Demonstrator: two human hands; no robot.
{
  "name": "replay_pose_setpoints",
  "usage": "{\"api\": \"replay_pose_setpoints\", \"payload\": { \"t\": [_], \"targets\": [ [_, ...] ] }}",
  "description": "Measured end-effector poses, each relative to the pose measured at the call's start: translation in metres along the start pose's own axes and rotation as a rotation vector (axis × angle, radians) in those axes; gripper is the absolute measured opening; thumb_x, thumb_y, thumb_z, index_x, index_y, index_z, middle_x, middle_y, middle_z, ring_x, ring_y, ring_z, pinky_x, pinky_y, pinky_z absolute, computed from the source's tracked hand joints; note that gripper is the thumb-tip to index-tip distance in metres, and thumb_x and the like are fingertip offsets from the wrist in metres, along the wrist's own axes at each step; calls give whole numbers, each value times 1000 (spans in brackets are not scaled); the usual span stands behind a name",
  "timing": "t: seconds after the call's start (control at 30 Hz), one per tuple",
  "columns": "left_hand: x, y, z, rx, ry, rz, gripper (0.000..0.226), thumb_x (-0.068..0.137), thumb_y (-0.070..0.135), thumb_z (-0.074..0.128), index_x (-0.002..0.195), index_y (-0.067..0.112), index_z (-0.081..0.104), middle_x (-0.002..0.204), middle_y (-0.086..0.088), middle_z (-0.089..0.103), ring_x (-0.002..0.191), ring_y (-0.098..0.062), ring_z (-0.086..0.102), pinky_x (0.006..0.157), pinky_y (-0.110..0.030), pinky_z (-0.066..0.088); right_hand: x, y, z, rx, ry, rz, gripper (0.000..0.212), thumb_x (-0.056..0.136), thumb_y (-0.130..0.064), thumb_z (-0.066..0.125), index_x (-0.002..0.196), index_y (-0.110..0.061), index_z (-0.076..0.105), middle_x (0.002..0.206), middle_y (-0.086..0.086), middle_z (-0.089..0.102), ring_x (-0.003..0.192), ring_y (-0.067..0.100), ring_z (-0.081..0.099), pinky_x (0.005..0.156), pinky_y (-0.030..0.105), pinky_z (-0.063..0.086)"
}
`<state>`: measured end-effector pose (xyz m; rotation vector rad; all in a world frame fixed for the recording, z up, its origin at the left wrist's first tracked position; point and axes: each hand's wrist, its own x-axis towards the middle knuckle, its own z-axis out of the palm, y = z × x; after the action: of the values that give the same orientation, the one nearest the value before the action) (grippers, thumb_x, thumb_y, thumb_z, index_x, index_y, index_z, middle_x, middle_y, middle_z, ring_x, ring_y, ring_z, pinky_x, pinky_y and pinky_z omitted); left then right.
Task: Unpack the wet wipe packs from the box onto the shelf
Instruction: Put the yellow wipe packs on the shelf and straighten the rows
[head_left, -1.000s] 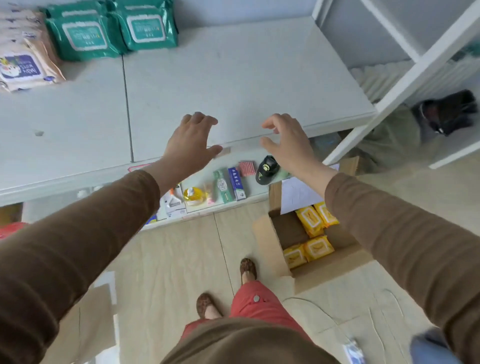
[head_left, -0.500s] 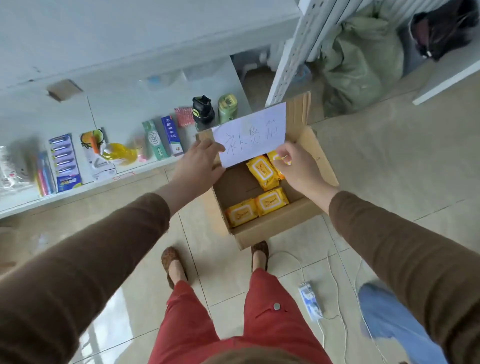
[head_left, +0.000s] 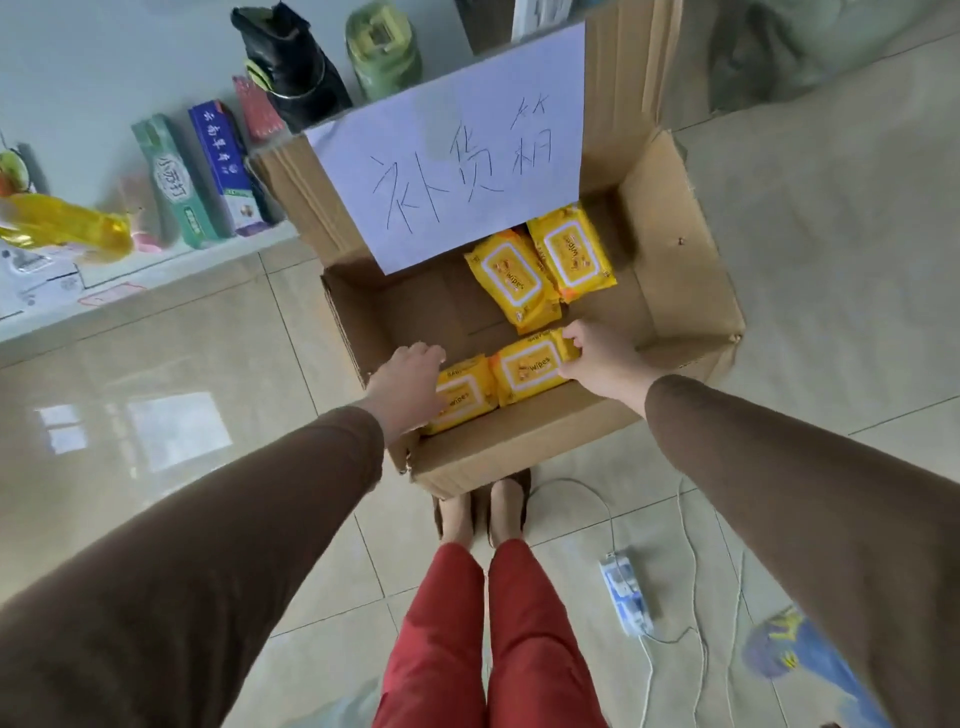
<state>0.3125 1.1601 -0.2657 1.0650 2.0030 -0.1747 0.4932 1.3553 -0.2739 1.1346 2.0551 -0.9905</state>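
Left hand (head_left: 410, 382) lies flat, fingers together, on one yellow wipes pack (head_left: 462, 397), right hand (head_left: 597, 358) pinches the neighbouring pack's (head_left: 535, 369) end, so I'd squeeze both inward before lifting from the cardboard box (head_left: 675, 291).

Both hands are now down inside the box (head_left: 675, 291), no longer above the shelf: the left hand (head_left: 402, 387) rests on the near-left pack (head_left: 465, 392), while the right hand (head_left: 605, 358) grips the near-right pack (head_left: 530, 371).
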Motion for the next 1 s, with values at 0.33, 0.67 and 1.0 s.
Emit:
{"api": "replay_pose_setpoints", "payload": {
  "t": [0.33,0.67,1.0],
  "targets": [
    [96,-28,97,40,-89,-69,57,82,24,69,133,13,47,129,-9,51,121,-30,48,97,-40,45,109,32,68,-427,-55,-81,78,83,-37,76,146,-18,35,147,7,35,133,33,35,100,49,43],
    [104,-21,94,70,-152,-94,58,75,52,75,121,19,63,112,-4,63,105,-26,59,79,-35,52,117,26,52,-329,-110,-60,85,73,-48,82,143,-14,48,137,12,44,130,33,37,101,40,39],
    [-29,-13,-45,-148,22,-93,51,77,50,76,114,17,60,109,-2,63,111,-28,58,82,-36,48,-37,-35,-50,249,-33,-185,36,72,-29,86,97,-24,60,99,-3,65,86,15,64,66,26,48]
  ]
}}
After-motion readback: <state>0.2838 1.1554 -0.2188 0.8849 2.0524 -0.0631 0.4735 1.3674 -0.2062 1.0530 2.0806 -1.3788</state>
